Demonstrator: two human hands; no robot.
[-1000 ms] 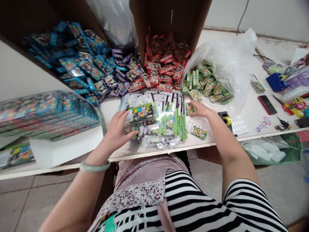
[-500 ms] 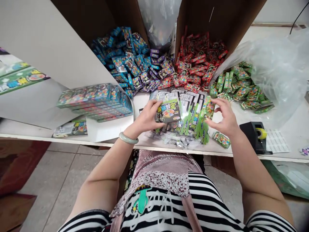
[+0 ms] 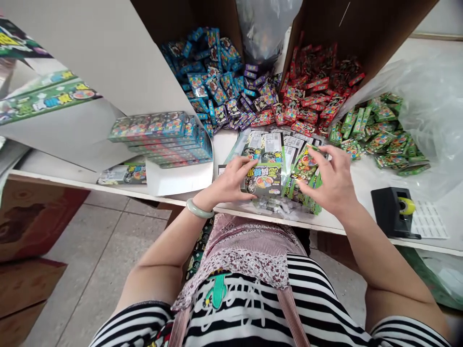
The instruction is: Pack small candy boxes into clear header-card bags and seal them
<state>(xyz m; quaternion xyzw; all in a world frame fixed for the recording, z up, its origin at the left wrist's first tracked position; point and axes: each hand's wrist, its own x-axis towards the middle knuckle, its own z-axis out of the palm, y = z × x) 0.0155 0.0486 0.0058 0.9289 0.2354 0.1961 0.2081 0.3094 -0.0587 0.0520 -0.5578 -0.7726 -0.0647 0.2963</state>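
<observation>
My left hand grips a black and green printed packet by its left side, thumb at the lower edge and fingers above. My right hand is closed around a small green candy box, thumb and fingertips on its sides. That box is over a spread of clear bags with black and green printed cards, between my two hands. Part of the spread is hidden under my fingers.
Heaps of small blue, purple, red and green packs lie behind. Stacked wrapped boxes stand left. A black tape dispenser and a clear plastic bag are right. The table's front edge is close.
The camera view has shifted, moving the scene mostly rightward. My right hand has brought the green box nearer the left-hand packet. A second green box, seen below that hand earlier, is no longer visible there.
</observation>
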